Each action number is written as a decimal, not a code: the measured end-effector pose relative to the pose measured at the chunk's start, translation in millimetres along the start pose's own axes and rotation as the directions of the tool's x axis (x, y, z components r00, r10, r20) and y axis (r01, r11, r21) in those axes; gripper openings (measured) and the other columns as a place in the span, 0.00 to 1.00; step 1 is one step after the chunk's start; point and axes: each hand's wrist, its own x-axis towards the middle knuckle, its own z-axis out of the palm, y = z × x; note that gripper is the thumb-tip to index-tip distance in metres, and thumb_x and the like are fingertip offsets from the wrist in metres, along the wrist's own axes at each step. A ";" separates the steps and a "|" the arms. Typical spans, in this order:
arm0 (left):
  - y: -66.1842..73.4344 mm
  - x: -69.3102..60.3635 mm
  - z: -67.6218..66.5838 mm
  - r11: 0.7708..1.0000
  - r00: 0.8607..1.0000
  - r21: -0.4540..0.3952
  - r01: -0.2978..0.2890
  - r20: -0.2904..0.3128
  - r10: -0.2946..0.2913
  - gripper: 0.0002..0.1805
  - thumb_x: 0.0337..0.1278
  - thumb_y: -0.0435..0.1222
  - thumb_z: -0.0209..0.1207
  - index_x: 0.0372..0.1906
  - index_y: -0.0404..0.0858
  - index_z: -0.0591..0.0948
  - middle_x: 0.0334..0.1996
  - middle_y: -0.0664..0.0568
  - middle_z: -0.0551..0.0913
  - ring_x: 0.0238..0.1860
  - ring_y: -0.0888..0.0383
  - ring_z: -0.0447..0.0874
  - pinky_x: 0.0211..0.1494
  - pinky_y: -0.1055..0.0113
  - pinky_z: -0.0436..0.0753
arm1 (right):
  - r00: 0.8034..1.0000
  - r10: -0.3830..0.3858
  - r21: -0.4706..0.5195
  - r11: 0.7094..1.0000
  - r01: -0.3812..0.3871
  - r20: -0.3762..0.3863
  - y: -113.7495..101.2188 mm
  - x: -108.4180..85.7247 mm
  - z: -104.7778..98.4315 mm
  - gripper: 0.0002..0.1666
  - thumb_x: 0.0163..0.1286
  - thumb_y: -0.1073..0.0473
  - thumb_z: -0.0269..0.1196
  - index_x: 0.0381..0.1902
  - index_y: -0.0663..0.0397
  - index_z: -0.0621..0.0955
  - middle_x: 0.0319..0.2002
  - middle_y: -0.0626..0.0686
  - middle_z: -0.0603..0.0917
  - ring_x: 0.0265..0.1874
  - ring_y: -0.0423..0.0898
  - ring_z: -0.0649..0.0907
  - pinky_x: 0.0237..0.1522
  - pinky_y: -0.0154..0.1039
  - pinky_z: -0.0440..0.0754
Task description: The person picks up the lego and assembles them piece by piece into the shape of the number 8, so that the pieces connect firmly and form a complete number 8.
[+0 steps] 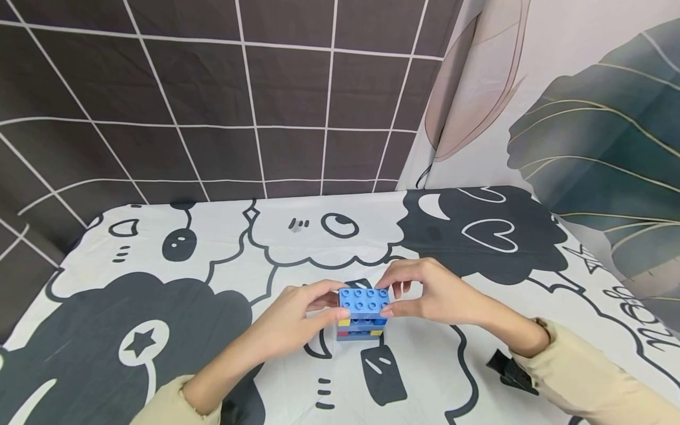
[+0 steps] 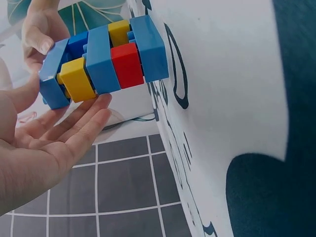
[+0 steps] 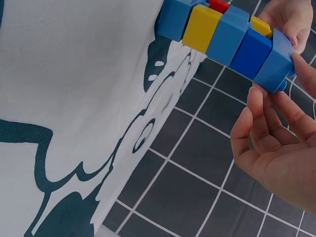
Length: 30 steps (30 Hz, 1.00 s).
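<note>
A small tower of toy building bricks stands on the tablecloth in front of me, with a light blue studded brick [image 1: 363, 300] on top. My left hand [image 1: 297, 313] pinches that top brick at its left end, thumb in front and fingers behind. At the right end my right hand [image 1: 430, 292] holds it between thumb and forefinger. Below come a yellow brick [image 2: 77, 79] and a darker blue brick [image 3: 251, 53] side by side, then a blue layer [image 2: 102, 59]. A red brick [image 2: 127, 65] and another yellow brick [image 3: 202, 28] sit beneath, over a blue base brick [image 2: 149, 48].
The black-and-white cartoon tablecloth [image 1: 297, 277] covers the table. A black strap-like object [image 1: 512, 372] lies by the right sleeve. Behind hangs a dark gridded cloth [image 1: 212, 88], with a leaf-patterned cloth [image 1: 600, 136] to the right and a thin black cable [image 1: 423, 175] at their corner.
</note>
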 end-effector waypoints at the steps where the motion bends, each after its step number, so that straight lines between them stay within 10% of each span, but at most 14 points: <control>1: 0.1 -0.1 -0.3 1.000 1.000 0.001 0.000 0.001 0.000 0.19 0.57 0.42 0.58 0.52 0.38 0.76 0.41 0.53 0.83 0.46 0.61 0.80 0.53 0.62 0.75 | 1.000 -0.001 0.001 1.000 0.001 0.001 0.0 0.0 -0.2 0.13 0.51 0.59 0.70 0.36 0.54 0.83 0.30 0.42 0.80 0.27 0.40 0.75 0.27 0.33 0.72; 30: -1.4 0.3 0.0 0.999 0.999 -0.027 -0.039 -0.010 0.038 0.23 0.57 0.40 0.59 0.52 0.29 0.75 0.42 0.45 0.82 0.46 0.53 0.80 0.51 0.65 0.76 | 0.999 -0.032 0.024 0.999 0.032 -0.004 3.4 -1.4 3.9 0.14 0.51 0.62 0.70 0.37 0.55 0.81 0.30 0.43 0.79 0.24 0.42 0.76 0.28 0.32 0.73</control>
